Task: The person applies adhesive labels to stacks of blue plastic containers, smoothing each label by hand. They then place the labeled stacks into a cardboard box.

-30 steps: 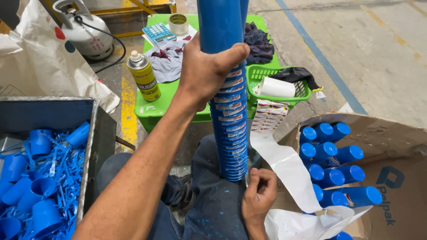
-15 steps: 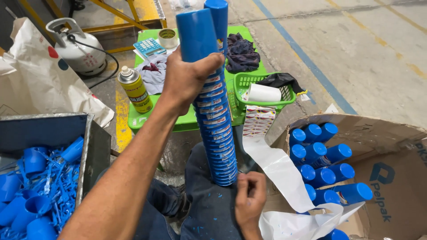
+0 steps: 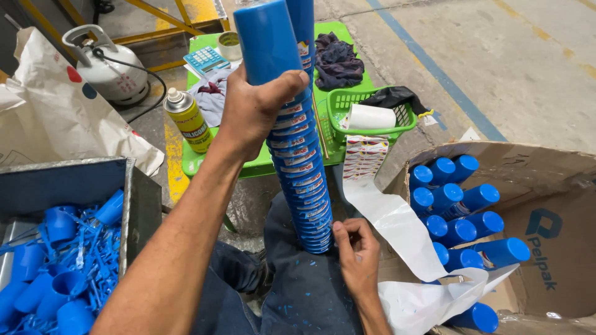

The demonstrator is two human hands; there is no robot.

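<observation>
The left hand point(image 3: 257, 115) grips the tall stack of blue cups point(image 3: 292, 124) to keep it upright on the knee; the right hand point(image 3: 357, 254) seems to pinch its bottom edge beside the label strip point(image 3: 385, 211).

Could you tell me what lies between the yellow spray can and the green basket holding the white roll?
In the head view, the stack of blue cups, gripped by the left hand, stands between the yellow spray can and the green basket.
</observation>
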